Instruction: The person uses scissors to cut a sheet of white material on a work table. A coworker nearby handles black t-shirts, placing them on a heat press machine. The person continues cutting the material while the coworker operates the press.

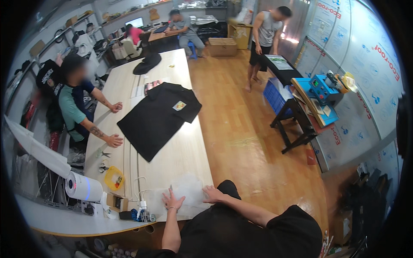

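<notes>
My left hand (173, 200) rests with fingers spread on a whitish translucent sheet (192, 185) at the table's near end, a small grey object at its fingertips. My right hand (211, 193) lies open on the near right corner, fingers apart. Farther up the pale table (103, 167), a black T-shirt (150, 120) with a small colourful patch (179, 105) lies flat. Left of my hands are a yellow container (114, 177), black-handled scissors (103, 168) and a white charger with cables (142, 205).
A co-worker (71, 107) leans over the table's left side; beside them stands a white cylindrical device (83, 186). Another person (266, 34) stands right at a black platen (279, 71), near a blue machine (322, 90) on a stand. Two people (185, 36) sit behind. A blue crate (275, 96) sits on the floor.
</notes>
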The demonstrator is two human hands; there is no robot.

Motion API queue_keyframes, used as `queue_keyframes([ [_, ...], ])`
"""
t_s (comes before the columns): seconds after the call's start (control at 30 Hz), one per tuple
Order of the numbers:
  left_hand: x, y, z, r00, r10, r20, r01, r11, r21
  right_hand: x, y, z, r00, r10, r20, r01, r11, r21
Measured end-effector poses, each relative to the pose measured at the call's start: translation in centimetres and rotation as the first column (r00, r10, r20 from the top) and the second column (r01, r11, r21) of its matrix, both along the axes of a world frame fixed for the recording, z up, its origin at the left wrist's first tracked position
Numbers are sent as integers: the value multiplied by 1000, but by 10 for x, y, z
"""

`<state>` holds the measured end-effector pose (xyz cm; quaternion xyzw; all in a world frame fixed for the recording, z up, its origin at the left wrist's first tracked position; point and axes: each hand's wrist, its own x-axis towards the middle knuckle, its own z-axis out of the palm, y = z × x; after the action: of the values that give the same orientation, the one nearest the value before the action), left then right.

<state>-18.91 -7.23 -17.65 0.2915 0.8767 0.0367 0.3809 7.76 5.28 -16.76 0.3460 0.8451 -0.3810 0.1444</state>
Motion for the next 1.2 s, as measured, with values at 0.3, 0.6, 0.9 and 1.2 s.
queue_keyframes([
  [0.3,0,-11,-24,996,-81,-25,80,996,-34,-16,-1,-9,997,69,26,-70,997,39],
  [0.6,-2,-9,-27,995,-95,-3,95,994,-51,-7,11,20,985,112,130,-89,981,-171],
  [0.9,-2,-10,-31,995,-97,-14,96,993,-64,-9,10,3,982,121,142,-99,983,-152],
  [1.2,-3,-12,-37,993,-110,-39,107,992,-70,-5,7,4,987,105,121,-89,987,-137],
])
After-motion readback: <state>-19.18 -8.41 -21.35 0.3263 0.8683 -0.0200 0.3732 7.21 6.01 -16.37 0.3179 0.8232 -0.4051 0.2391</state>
